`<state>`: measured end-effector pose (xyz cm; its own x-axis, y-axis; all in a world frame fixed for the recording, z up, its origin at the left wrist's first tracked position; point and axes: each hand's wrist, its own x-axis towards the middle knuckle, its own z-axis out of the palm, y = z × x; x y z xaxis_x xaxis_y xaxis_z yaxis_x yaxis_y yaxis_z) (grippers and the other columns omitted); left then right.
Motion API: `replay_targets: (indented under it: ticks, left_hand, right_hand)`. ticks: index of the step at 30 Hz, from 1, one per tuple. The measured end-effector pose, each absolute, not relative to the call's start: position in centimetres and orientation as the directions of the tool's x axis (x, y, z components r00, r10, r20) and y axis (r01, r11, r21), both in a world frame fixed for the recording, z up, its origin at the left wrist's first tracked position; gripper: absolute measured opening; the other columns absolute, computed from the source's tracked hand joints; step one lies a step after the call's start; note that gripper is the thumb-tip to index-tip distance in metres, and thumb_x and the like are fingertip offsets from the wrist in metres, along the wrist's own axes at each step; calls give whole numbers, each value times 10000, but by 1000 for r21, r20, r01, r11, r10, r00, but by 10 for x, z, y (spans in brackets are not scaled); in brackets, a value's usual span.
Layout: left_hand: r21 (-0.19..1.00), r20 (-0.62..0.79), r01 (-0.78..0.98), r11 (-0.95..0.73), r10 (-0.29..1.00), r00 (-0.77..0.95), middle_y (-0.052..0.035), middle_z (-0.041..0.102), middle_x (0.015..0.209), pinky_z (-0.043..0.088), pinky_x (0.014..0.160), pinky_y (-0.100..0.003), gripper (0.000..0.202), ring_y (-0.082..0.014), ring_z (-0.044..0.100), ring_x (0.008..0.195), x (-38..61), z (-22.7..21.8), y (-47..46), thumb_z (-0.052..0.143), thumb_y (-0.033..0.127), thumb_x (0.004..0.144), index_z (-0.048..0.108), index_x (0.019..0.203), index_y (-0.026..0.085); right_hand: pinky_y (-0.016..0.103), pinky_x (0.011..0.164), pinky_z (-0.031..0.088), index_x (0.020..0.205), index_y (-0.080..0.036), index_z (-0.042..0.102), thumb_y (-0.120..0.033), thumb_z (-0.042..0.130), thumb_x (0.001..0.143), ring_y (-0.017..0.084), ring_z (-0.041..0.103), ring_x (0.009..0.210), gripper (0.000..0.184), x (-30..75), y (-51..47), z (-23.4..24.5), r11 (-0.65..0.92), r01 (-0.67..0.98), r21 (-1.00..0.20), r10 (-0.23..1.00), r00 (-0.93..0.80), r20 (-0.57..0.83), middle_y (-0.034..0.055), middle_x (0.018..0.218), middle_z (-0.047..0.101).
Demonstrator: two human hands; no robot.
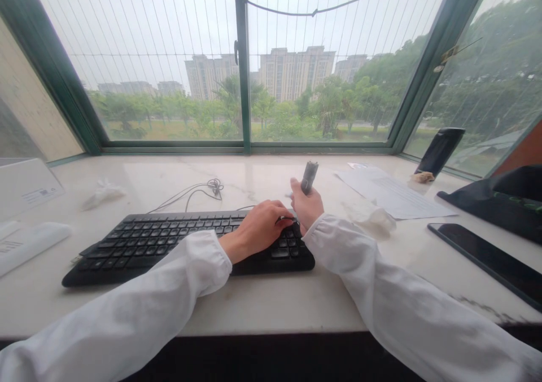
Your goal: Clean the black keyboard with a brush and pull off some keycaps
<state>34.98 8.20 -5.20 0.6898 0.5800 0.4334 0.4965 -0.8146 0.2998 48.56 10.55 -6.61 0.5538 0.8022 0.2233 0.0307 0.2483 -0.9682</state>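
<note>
Stretching across the whole view, a pale stone counter [271,308] runs under a wide green-framed window [169,60] that looks out on trees and tall buildings. At the far left a white box [25,187] with a small label stands on the counter, its lid shut so that nothing inside shows, and a flat white piece [29,245] lies nearer in front of it. A crumpled tissue [101,193] sits to the right of the box, and a thin cable [203,190] loops just beyond the far edge of a black keyboard [156,244]. The left hand [260,227] lies on the keyboard's right end, fingers curled down onto the keys; whether they pinch one I cannot tell. Just beside it, at the keyboard's far right corner, the right hand [308,207] is closed around a small dark grey cylinder [309,176], held upright above the counter. Both arms wear white sleeves. Further right lie a printed paper [389,193] and a second tissue [372,219] near it, then a dark phone [486,258] flat on the counter. A dark upright device [440,149] leans by the window's right corner, and a black object [503,201] sits at the right edge.
</note>
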Motion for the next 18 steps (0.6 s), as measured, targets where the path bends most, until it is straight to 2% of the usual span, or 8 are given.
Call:
replay_targets:
  ticks: [5, 10, 14, 18]
  left_hand:
    - [374, 434, 458, -807, 589, 682, -27, 735, 997, 494, 845, -291, 240, -185, 659, 901, 350, -53, 84, 586, 155, 891, 777, 1015, 230]
    - [457, 432, 416, -786, 605, 668, -28, 747, 981, 495, 840, -267, 242, -172, 666, 877, 350, -53, 87, 595, 145, 875, 789, 997, 223]
    - [490, 417, 427, -760, 634, 651, -37, 758, 954, 495, 803, -259, 213, -168, 668, 823, 350, -52, 88, 631, 178, 853, 796, 985, 204]
    - [513, 392, 468, -720, 682, 618, -46, 764, 901, 490, 744, -265, 200, -173, 662, 778, 350, -49, 87, 657, 245, 836, 802, 968, 204]
  right_hand:
    - [217, 317, 245, 646, -237, 424, -519, 669, 778, 75, 345, 345, 396, 482, 101, -59, 263, -167, -950, 809, 574, 123, -101, 414, 388]
    - [183, 284, 174, 643, -239, 329, -432, 680, 801, 40, 225, 302, 430, 481, 98, -50, 293, -373, -880, 847, 528, 59, -144, 388, 275]
    - [167, 282, 145, 655, -243, 286, -450, 687, 793, 27, 171, 310, 472, 484, 100, -49, 267, -425, -865, 870, 492, 27, -158, 398, 243]
    - [169, 284, 137, 675, -244, 315, -461, 711, 761, 29, 183, 311, 460, 484, 100, -49, 272, -398, -876, 877, 478, 55, -158, 406, 257]
